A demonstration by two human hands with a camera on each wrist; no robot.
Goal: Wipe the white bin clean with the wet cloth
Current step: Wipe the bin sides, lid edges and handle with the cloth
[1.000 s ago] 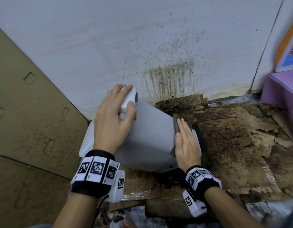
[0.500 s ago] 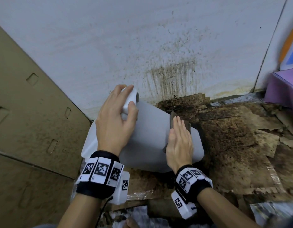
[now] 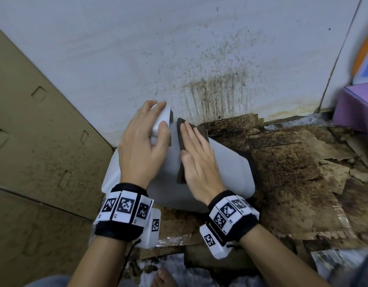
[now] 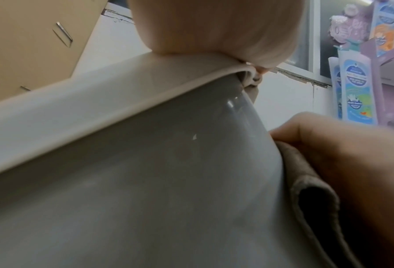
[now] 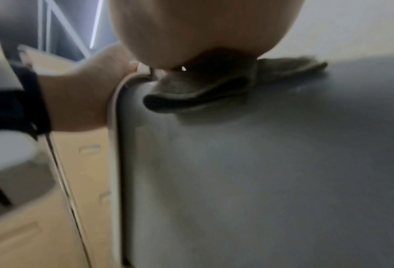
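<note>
The white bin point(image 3: 230, 175) lies on its side on the floor against the wall. My left hand point(image 3: 143, 141) grips the bin's rim point(image 3: 165, 114) at its left end, fingers curled over the edge. A folded dark cloth point(image 3: 181, 125) lies on the bin's upturned wall, and my right hand point(image 3: 197, 158) presses it flat with straight fingers, close beside the left hand. In the left wrist view the cloth point(image 4: 305, 190) sits under the right hand point(image 4: 351, 154) against the grey-white wall point(image 4: 145, 181). The right wrist view shows the cloth point(image 5: 202, 90) next to the rim point(image 5: 115, 127).
A large cardboard sheet point(image 3: 34, 141) leans at the left. The white wall point(image 3: 199, 59) behind is spattered with brown stains. Dirty, torn cardboard point(image 3: 292, 172) covers the floor to the right. A purple box point(image 3: 357, 106) stands at far right. A bare foot point(image 3: 164, 278) shows at the bottom.
My right hand has slid the cloth leftward across the bin's wall, from near its base to beside the rim. The left hand has kept its grip on the rim.
</note>
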